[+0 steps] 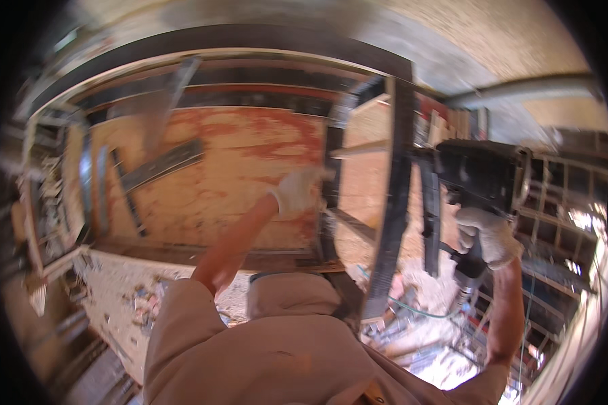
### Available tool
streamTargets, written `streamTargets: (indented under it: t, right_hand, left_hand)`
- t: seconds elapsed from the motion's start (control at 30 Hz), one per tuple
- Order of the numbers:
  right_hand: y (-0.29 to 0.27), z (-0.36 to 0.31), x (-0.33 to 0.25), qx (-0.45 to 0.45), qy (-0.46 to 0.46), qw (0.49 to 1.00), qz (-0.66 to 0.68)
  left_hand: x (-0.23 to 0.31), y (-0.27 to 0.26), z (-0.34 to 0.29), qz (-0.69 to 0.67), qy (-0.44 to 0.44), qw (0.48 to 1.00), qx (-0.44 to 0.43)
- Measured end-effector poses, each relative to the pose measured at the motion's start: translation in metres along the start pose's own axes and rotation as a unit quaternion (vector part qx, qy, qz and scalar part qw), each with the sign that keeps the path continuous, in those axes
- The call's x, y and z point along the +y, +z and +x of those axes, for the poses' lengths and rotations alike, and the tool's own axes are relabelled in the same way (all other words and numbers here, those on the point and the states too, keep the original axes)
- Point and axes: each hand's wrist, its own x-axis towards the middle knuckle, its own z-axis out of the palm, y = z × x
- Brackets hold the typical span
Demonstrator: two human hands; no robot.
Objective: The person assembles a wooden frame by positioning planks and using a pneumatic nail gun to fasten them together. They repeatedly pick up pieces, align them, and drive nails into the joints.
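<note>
Right hand [488,237], 1: white glove, at three o'clock; fingers wrapped firmly round the grip of the nail gun.

Nail gun [483,177], 1: black, at three o'clock, aloft just outside the frame. Whether it touches the frame cannot be told. Any marking on it is too blurred to tell.

Magazine [430,219], 1: long dark strip on the nail gun's nine o'clock side; contents hidden.

Left hand [297,191], 1: white glove, near the centre, over the counter, fingers toward the inner post. Blurred; how far open it is, and whether it has hold of anything, cannot be told.

Frame [390,202], 1: dark-faced timber, one long beam curving across twelve o'clock, another on the three o'clock side.

Inner post [330,233], 1: dark, just past the left hand toward three o'clock.

Crosspieces [365,148], 2 seen: between inner post and frame, one above the other.

Counter [250,145], 1: tan board, red-stained.

Loose pieces on the counter: 1 broad dark board [162,165], between nine and ten o'clock; 1 narrow strip [128,196], meeting the board's lower end.

Hose [419,312], green, between four and five o'clock.

Sticks [456,123], one bundle, two o'clock; number unclear.
</note>
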Motion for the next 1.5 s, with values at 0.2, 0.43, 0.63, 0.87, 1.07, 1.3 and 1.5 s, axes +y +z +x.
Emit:
streamTargets:
  t: [0.2,0.43,0.63,0.87,1.07,1.3,1.5]
  right_hand:
    - [0.004,0.002,0.007,0.026,-0.031,0.999,-0.034]
    - [-0.019,0.02,0.033,0.038,-0.041,0.998,-0.043]
    - [-0.005,0.012,0.032,0.062,-0.097,0.988,-0.107]
    - [0.029,-0.009,0.007,0.089,-0.063,0.991,-0.073]
    - [0.053,-0.007,-0.011,0.131,-0.022,0.988,-0.078]
    - [0.055,-0.009,-0.013,0.146,0.03,0.988,-0.051]
    - [0.082,-0.019,-0.044,0.135,0.037,0.989,-0.056]
  left_hand:
    - [-0.076,0.03,-0.288,0.284,-0.149,0.919,-0.231]
    - [-0.061,0.061,-0.302,0.279,-0.272,0.914,-0.117]
    - [-0.068,0.046,-0.313,0.189,-0.237,0.947,-0.102]
    - [-0.154,-0.123,-0.244,0.311,-0.236,0.903,0.178]
    - [-0.225,-0.217,-0.176,0.458,-0.301,0.835,0.048]
    - [-0.09,-0.288,-0.105,0.204,-0.085,0.955,0.195]
    - [-0.032,-0.275,-0.027,-0.286,0.044,0.934,0.21]
